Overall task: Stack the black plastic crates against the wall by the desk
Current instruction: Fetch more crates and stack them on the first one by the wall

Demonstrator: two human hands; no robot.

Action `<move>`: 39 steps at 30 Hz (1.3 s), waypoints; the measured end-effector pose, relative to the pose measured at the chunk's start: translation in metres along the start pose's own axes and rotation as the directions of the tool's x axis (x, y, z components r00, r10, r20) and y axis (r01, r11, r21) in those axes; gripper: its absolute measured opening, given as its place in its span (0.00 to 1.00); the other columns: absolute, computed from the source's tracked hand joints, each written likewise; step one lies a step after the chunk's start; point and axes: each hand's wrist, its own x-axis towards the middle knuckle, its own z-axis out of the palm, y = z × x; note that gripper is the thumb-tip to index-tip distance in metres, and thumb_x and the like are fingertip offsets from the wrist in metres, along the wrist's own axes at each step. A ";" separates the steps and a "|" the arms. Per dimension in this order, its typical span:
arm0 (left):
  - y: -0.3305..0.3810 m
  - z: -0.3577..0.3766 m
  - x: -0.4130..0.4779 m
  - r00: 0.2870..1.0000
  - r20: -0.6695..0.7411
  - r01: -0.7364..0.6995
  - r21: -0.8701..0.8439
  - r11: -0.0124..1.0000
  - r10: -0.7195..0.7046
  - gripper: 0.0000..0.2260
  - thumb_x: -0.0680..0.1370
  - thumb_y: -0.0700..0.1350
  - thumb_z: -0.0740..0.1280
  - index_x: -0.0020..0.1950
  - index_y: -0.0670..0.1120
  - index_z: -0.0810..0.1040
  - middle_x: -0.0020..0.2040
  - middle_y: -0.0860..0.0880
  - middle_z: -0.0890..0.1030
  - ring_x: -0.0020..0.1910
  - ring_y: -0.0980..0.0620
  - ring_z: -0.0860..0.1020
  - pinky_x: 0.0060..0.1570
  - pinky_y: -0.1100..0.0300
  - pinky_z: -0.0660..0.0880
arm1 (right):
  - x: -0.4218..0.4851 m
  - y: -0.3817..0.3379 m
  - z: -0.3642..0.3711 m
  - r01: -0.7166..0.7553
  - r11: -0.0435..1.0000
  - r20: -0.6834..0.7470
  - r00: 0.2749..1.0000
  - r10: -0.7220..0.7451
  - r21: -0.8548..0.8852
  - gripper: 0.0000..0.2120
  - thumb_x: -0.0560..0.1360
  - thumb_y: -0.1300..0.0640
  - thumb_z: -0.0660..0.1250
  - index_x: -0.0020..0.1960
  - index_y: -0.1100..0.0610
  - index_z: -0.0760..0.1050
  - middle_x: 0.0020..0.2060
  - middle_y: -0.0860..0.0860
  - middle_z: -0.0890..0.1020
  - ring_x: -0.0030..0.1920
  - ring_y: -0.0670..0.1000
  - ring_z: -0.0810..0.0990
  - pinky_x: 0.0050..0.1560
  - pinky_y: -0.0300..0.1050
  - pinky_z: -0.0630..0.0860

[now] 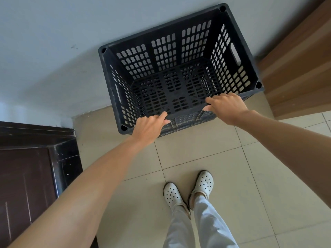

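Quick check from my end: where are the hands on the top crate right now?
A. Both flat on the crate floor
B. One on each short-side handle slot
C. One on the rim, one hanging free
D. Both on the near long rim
D: the left hand and the right hand both sit on the near long rim of the black crate, fingers curled over its edge; the side handle slots are untouched.

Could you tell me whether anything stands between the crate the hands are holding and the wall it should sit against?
Nothing visible does. The black crate has its far rim right at the wall, with the left hand and right hand on its near rim. The wooden desk stands beside it, not between.
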 end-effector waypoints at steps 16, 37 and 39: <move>-0.001 0.008 -0.006 0.998 -0.042 0.035 -0.066 0.997 -0.037 0.21 0.82 0.56 0.51 0.53 0.44 0.78 0.28 0.51 0.79 0.21 0.49 0.75 0.21 0.64 0.59 | 0.009 -0.003 -0.002 0.103 0.995 0.058 0.993 -0.102 -0.011 0.15 0.83 0.46 0.53 0.61 0.55 0.69 0.48 0.52 0.79 0.51 0.57 0.80 0.40 0.49 0.69; -0.012 0.018 -0.008 0.976 0.167 0.184 -0.294 0.938 -0.140 0.23 0.82 0.61 0.44 0.67 0.53 0.69 0.51 0.51 0.83 0.45 0.44 0.82 0.35 0.55 0.69 | 0.010 -0.006 0.006 -0.034 0.999 0.111 0.993 0.032 0.021 0.20 0.82 0.44 0.50 0.67 0.53 0.66 0.56 0.53 0.78 0.58 0.57 0.76 0.58 0.52 0.70; -0.018 0.017 -0.009 0.967 0.228 0.186 -0.316 0.930 -0.116 0.21 0.83 0.60 0.45 0.68 0.53 0.68 0.52 0.51 0.82 0.47 0.44 0.82 0.38 0.55 0.69 | 0.007 -0.009 0.007 -0.038 0.999 0.120 0.992 0.035 0.018 0.20 0.82 0.44 0.50 0.68 0.53 0.66 0.57 0.53 0.78 0.59 0.57 0.75 0.58 0.51 0.70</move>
